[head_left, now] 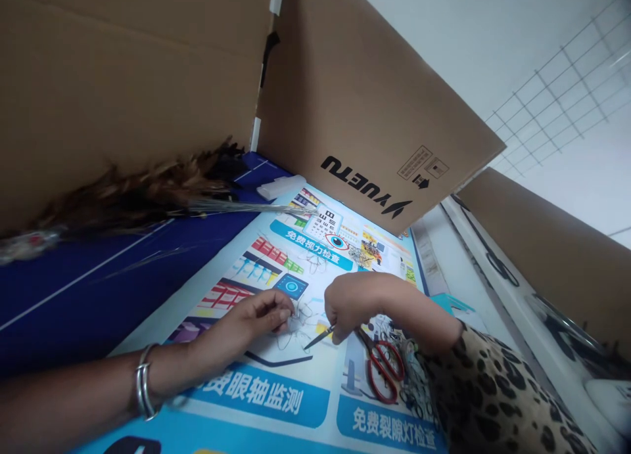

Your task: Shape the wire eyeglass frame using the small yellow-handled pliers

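My left hand (259, 315) rests on a printed poster (276, 388), its fingers pinched together on a thin bent wire (296, 322). My right hand (348, 303) is closed around a slim pointed tool (319, 337) whose tip points toward the wire loops (290, 341) lying between the hands. Silver bangles (144, 391) circle my left wrist. A leopard-print sleeve (488, 388) covers my right arm. Red-handled scissors (382, 365) lie on the poster just below my right wrist.
A feather duster (138, 191) lies along the blue tabletop (73, 290) at the left. Cardboard panels (365, 119) stand behind the poster. More loose wires (315, 262) lie farther up it. A white block (282, 186) sits near the cardboard.
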Demonstrator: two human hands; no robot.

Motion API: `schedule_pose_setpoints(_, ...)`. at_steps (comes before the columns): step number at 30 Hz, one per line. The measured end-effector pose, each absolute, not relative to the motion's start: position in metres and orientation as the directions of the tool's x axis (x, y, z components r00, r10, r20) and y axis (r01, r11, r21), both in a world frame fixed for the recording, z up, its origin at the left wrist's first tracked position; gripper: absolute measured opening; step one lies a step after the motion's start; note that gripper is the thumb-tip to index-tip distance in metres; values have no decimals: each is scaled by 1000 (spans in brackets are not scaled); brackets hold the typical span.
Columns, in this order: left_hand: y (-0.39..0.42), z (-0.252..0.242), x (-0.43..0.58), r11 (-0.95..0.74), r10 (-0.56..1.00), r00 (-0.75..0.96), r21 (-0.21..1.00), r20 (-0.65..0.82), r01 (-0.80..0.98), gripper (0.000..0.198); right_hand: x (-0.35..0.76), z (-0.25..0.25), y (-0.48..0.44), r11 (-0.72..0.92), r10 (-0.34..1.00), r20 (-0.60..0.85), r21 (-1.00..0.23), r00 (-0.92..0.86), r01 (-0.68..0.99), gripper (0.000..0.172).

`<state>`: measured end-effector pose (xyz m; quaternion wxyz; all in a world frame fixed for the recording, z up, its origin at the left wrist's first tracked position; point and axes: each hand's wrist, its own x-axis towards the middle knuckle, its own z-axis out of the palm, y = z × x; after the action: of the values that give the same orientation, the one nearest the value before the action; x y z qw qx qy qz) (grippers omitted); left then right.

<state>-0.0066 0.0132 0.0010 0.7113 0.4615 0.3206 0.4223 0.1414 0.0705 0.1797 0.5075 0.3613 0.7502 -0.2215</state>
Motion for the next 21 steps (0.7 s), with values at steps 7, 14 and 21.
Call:
schedule_pose_setpoints(7,11,-2,-10,129,885,465,955,11,-268,15,152,166,96,427,224,-953,-90,-202,900,26)
schedule_pose_setpoints(14,11,0,-11,113,865,500,962,27,-247,13,163,146,108,328,115,-969,-170,-218,929,29)
schedule_pose_setpoints(21,10,2,-11,83,849,526,970,52,-230,12,164,140,110,297,100,-972,-176,-214,939,39)
